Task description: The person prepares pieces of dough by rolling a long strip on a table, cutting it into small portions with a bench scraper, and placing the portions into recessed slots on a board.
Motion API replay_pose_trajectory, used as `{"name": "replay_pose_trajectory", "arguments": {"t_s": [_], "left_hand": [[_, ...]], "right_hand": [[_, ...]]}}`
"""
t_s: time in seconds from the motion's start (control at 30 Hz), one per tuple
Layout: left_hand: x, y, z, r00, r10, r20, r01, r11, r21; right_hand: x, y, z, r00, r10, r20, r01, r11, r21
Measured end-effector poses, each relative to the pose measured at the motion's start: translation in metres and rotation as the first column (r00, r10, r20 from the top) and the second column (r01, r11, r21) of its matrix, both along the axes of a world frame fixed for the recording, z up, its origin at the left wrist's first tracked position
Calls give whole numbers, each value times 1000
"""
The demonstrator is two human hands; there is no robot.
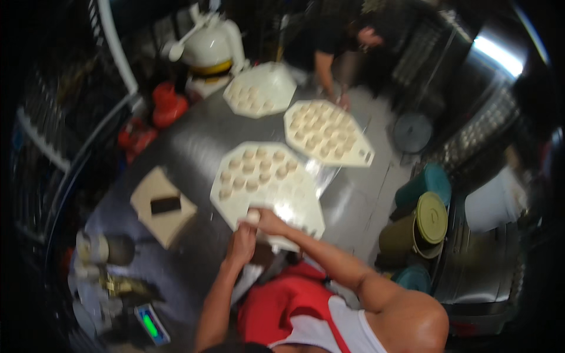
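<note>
My left hand point(240, 246) is closed in a fist at the near edge of a cream octagonal board point(235, 207). Right beside it, my right hand point(272, 223) curls its fingers round a pale dough ball point(253, 216) that shows between the two hands. What sits inside the left fist is hidden. Rows of round dough pieces point(252, 184) lie on the far half of this board. Its near half is bare and shiny under the light.
A second board point(364, 157) full of dough pieces and a third board point(276, 88), partly filled, lie farther back. At left are a tan sheet with a dark block point(166, 205) and a lit scale point(152, 325). Buckets point(406, 232) stand at right. Another person point(326, 53) bends beyond the table.
</note>
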State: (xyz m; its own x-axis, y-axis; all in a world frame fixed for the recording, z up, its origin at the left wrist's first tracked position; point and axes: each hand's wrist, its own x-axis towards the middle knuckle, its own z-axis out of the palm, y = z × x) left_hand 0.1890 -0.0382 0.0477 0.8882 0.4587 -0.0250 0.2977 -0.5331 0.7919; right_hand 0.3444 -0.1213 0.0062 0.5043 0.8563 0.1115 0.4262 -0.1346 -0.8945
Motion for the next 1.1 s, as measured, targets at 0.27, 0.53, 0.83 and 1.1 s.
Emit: {"name": "replay_pose_trajectory", "arguments": {"t_s": [0.27, 0.53, 0.83, 1.1], "left_hand": [[-30, 35, -87, 984, -23, 179, 9, 997, 80], [-79, 32, -81, 936, 268, -227, -216, 949, 230], [-154, -14, -87, 849, 354, -392, -197, 901, 387], [-110, 107, -132, 637, 738, -225, -471, 603, 644]], "right_hand": [[-63, 18, 50, 973, 177, -151, -176, 984, 19], [68, -5, 2, 977, -212, -11, 209, 970, -127], [116, -7, -10, 970, -95, 226, 161, 940, -299], [99, -23, 28, 996, 82, -32, -85, 990, -109]]}}
